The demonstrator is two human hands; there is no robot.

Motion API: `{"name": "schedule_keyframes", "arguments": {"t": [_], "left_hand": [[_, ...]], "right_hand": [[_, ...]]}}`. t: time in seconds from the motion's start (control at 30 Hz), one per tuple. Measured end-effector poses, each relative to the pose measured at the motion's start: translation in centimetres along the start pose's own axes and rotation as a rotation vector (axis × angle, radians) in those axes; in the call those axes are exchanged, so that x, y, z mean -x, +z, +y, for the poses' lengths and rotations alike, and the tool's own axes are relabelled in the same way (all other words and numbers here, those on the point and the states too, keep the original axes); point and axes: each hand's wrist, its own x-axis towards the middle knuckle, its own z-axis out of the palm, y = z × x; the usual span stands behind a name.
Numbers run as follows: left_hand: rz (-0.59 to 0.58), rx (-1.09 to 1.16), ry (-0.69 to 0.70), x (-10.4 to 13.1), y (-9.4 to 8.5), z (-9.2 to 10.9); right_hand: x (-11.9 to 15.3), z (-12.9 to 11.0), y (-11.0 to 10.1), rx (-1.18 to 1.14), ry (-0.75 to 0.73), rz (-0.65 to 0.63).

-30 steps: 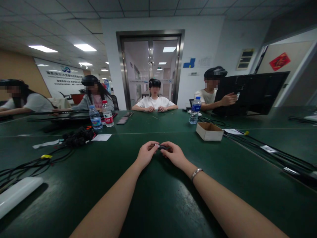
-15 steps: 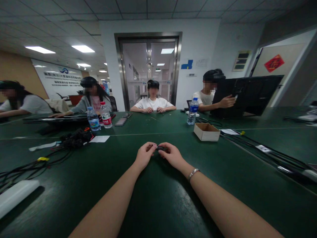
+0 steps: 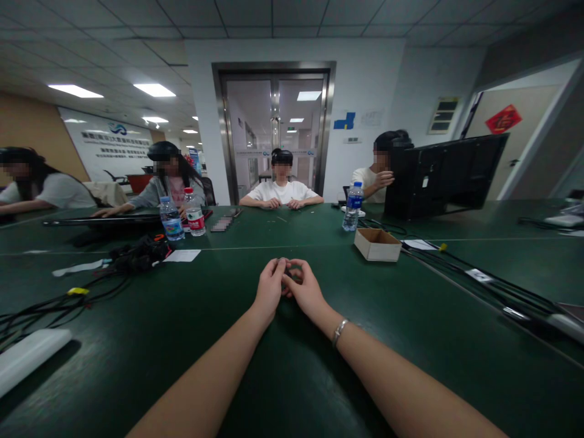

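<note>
My left hand (image 3: 269, 285) and my right hand (image 3: 306, 288) meet just above the green table (image 3: 292, 377), fingertips touching. Between them is a small dark object (image 3: 287, 274), mostly covered by the fingers, so its kind does not show. Both hands are closed around it, the left thumb pressed along its side and the right fingers curled from the other side. A silver bracelet (image 3: 339, 333) circles my right wrist.
An open cardboard box (image 3: 378, 248) stands ahead to the right, beside a water bottle (image 3: 353, 208). Black cables (image 3: 493, 286) run along the right; more cables and a white device (image 3: 31, 359) lie left. Opposite sits a person (image 3: 281, 191); another is behind a monitor (image 3: 444, 176).
My hands have drawn closer together, and the dark object is now more covered by my fingers. At the right, the monitor has turned and the person's hand has shifted left.
</note>
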Motion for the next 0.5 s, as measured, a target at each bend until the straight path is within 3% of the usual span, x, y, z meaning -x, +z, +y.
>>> {"name": "schedule_keyframes", "arguments": {"t": [0.13,0.23,0.3,0.37,0.43,0.5], "left_hand": [[0.178,-0.102,0.030,0.6,1.1,0.3],[0.265,-0.245,0.057,0.2,-0.3,1.4],[0.215,-0.404,-0.012,0.1,-2.9,2.6],[0.147,-0.687,-0.125,0.7,-6.6,3.9],[0.109,-0.955,-0.210,2.3,-11.2,5.5],[0.091,-1.223,-0.174,4.5,-16.1,7.0]], "right_hand": [[0.8,-0.2,0.5,0.116,-0.047,-0.050],[1.3,-1.3,0.1,0.313,-0.100,-0.126],[1.3,-2.3,-1.3,0.457,-0.108,-0.146],[1.1,-3.3,-4.1,0.624,-0.125,-0.135],[1.1,-4.5,-8.3,0.812,-0.156,-0.085],[1.7,-5.9,-13.4,1.013,-0.170,0.030]]}}
